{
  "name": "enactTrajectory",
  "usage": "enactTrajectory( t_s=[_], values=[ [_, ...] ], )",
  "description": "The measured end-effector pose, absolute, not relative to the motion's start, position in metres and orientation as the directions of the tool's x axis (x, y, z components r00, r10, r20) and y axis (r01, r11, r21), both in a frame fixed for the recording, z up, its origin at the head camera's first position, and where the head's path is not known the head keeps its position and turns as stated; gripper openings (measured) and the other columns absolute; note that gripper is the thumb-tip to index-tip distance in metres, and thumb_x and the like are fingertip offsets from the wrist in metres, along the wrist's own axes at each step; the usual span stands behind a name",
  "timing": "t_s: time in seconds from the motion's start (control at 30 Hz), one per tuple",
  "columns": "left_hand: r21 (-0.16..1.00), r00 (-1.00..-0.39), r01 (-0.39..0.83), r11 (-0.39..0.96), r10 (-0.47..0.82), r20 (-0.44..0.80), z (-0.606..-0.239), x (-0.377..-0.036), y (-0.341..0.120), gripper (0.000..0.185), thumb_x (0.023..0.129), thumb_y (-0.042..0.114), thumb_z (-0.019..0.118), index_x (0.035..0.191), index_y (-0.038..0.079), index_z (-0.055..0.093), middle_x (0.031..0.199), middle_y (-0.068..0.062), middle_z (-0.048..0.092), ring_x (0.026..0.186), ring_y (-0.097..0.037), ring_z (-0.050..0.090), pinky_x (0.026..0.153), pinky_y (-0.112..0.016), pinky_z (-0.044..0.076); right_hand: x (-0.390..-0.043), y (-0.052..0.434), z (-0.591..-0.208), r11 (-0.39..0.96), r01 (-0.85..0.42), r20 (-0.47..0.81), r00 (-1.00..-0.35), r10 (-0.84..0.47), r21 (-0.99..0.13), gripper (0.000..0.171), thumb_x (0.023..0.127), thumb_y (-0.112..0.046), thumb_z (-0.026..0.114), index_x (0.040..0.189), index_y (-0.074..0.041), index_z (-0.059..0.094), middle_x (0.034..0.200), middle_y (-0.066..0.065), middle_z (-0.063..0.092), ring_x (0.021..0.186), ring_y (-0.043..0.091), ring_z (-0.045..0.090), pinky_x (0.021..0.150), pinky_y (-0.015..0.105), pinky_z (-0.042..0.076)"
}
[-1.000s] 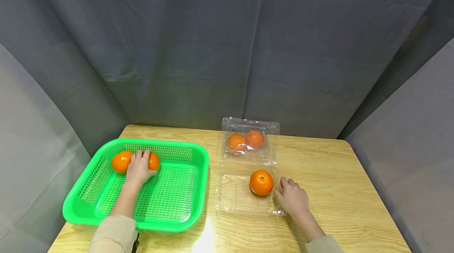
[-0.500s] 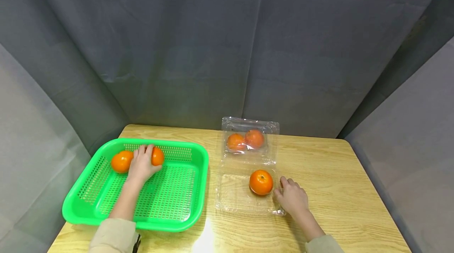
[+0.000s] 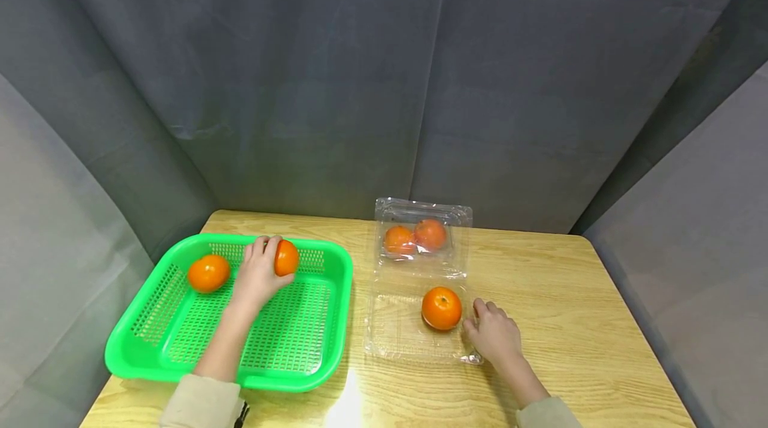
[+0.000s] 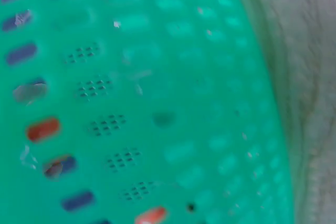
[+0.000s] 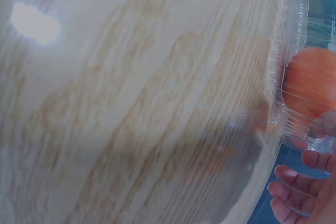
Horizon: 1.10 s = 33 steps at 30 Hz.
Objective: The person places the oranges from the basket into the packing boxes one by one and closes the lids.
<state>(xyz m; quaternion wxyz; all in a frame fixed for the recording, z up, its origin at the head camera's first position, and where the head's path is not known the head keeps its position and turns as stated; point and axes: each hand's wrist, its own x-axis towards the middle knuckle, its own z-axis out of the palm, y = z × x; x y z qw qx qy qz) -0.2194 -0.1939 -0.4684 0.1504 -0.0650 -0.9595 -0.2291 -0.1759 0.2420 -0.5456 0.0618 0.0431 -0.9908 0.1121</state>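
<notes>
In the head view my left hand (image 3: pixel 259 275) grips an orange (image 3: pixel 286 258) over the far side of a green plastic basket (image 3: pixel 345 321). Another orange (image 3: pixel 209 273) lies at the basket's left end. My right hand (image 3: pixel 495 335) rests at the right edge of an open clear plastic clamshell box (image 3: pixel 390 328). Its thumb is at the box edge and its fingers are loosely bent, as the right hand (image 5: pixel 307 182) also shows in the right wrist view. One orange (image 3: pixel 442 309) sits in the near half of the box. Only green basket wall (image 4: pixel 157 98) fills most of the left wrist view.
Two more oranges (image 3: pixel 415 237) show through the far half of the clear box. Basket and box stand side by side on a wooden table (image 3: pixel 576 321). Grey curtains (image 3: pixel 336 115) enclose the table's back and sides.
My left hand has moved right and slightly away from me with the orange in it, apart from the other orange. The right hand and the box have not moved.
</notes>
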Motion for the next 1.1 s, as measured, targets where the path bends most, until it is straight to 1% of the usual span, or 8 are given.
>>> enactTrajectory(
  t_s=[0.4,0.77,0.97,1.1],
  values=[
    [0.418,-0.904,0.292,0.861,0.105,0.414,-0.453,-0.215,-0.160,0.067,0.062,0.020,0.080,0.120,0.005,0.049,0.118,-0.018,0.046,0.105,-0.037,0.042,0.073,-0.051,0.047,-0.176,0.242,-0.546,0.971,-0.103,0.144,-0.987,-0.073,-0.214,0.023,0.079,-0.028,0.062,0.086,-0.009,0.052,0.076,0.007,0.053,0.064,0.024,0.052,0.049,0.038,0.042],
    [0.411,-0.899,0.336,0.847,0.160,0.407,-0.444,-0.209,-0.135,0.065,0.065,0.022,0.078,0.121,0.008,0.048,0.120,-0.014,0.045,0.110,-0.034,0.041,0.077,-0.048,0.048,-0.176,0.242,-0.546,0.972,-0.093,0.132,-0.989,-0.066,-0.217,0.022,0.079,-0.028,0.061,0.087,-0.009,0.052,0.076,0.007,0.053,0.063,0.023,0.051,0.050,0.037,0.042],
    [0.382,-0.889,0.366,0.849,0.199,0.412,-0.443,-0.206,-0.121,0.066,0.064,0.024,0.078,0.122,0.010,0.048,0.122,-0.013,0.044,0.111,-0.032,0.041,0.078,-0.047,0.048,-0.175,0.242,-0.545,0.971,-0.089,0.127,-0.990,-0.062,-0.220,0.021,0.080,-0.028,0.060,0.086,-0.009,0.052,0.075,0.006,0.052,0.062,0.022,0.049,0.049,0.037,0.041],
    [0.337,-0.863,0.411,0.847,0.242,0.443,-0.443,-0.203,-0.112,0.067,0.062,0.025,0.078,0.120,0.010,0.049,0.120,-0.014,0.045,0.111,-0.032,0.042,0.081,-0.047,0.047,-0.175,0.241,-0.544,0.972,-0.091,0.129,-0.990,-0.063,-0.219,0.021,0.080,-0.028,0.060,0.086,-0.009,0.052,0.075,0.006,0.052,0.062,0.023,0.050,0.049,0.037,0.041]
  ],
)
